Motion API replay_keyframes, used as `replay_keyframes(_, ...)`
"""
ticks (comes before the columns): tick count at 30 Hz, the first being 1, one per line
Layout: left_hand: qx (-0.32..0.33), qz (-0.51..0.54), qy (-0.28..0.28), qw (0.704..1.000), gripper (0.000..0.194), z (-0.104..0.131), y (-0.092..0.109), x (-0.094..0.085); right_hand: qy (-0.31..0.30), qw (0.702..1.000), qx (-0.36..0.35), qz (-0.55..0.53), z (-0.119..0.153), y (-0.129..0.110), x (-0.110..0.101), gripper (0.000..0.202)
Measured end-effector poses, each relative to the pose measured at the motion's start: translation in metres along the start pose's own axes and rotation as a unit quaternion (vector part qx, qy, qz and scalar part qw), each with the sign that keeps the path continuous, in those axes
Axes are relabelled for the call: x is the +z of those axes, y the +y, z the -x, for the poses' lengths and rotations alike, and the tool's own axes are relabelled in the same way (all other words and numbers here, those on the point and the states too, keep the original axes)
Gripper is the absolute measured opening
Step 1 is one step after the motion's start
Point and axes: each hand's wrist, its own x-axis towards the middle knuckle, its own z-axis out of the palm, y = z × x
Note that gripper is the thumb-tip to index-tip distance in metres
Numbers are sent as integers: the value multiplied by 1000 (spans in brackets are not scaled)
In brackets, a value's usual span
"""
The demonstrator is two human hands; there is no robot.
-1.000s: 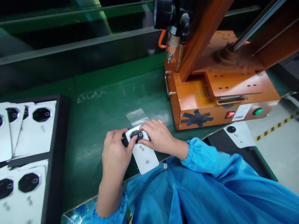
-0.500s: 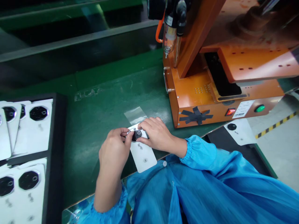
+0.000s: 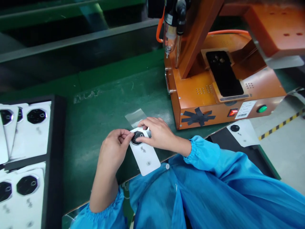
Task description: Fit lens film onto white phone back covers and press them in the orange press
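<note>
A white phone back cover (image 3: 145, 159) with a black octagonal camera panel (image 3: 137, 138) lies tilted on the green bench in front of me, its lower end at the bench edge. My left hand (image 3: 116, 144) pinches its upper left corner between thumb and fingers. Reaching over the upper right side, my right hand (image 3: 157, 132) has its thumb across the camera panel and its fingers curled at the edge, so it grips the cover there. A clear film piece (image 3: 136, 117) lies just beyond the cover's top end, partly hidden by the right fingers.
On the right stands an orange press machine (image 3: 183, 105) with a black phone-shaped fixture (image 3: 225, 76). A black tray (image 3: 57, 127) of several white back covers (image 3: 41, 136) is at the left. Another back cover (image 3: 245, 133) rests on a dark tray (image 3: 221, 143) at right.
The press's upper plate has moved up and right, uncovering more of the black fixture. My left fingers have shifted off the camera panel to the cover's corner; the right thumb now lies across the panel.
</note>
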Motion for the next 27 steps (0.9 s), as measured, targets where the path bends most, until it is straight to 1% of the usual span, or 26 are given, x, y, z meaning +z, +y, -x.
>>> replay_keyframes(3, 13, 0, 10, 1000, 33, 2, -4, 1, -3, 1000, 2, 26, -7, -1, 0, 17)
replay_keyframes(5, 19, 2, 20, 1000, 32, 3, -7, 2, -9, 999, 1, 50, -10, -1, 2, 9)
replay_keyframes(10, 46, 13, 41, 998, 28, 4, -11, 7, -4, 997, 7, 70, -11, -4, 3, 10)
replay_keyframes(13, 56, 21, 68, 996, 29, 9, -14, 9, -8, 996, -3, 87, -10, -5, 3, 12)
replay_keyframes(15, 94, 6, 90, 991, 37, 17, -18, 12, -6, 995, -12, 99, -11, -5, 4, 13)
replay_keyframes(17, 150, -53, 117, 980, 53, 26, -24, 16, -8, 994, -20, 108, -11, -3, 4, 14)
replay_keyframes(19, 183, -124, 135, 966, 66, 36, -31, 22, -14, 993, -36, 108, -10, -3, 3, 15)
replay_keyframes(21, 182, -153, 141, 961, 69, 43, -38, 27, -21, 993, -67, 100, -6, -7, -2, 17)
replay_keyframes(24, 176, -150, 141, 963, 69, 47, -42, 32, -17, 989, -121, 84, 3, -25, -19, 23)
replay_keyframes(25, 177, -149, 142, 963, 69, 47, -42, 33, -14, 989, -130, 71, 5, -32, -27, 24)
replay_keyframes(27, 181, -144, 144, 962, 68, 46, -41, 33, -15, 992, -120, 31, 6, -44, -39, 24)
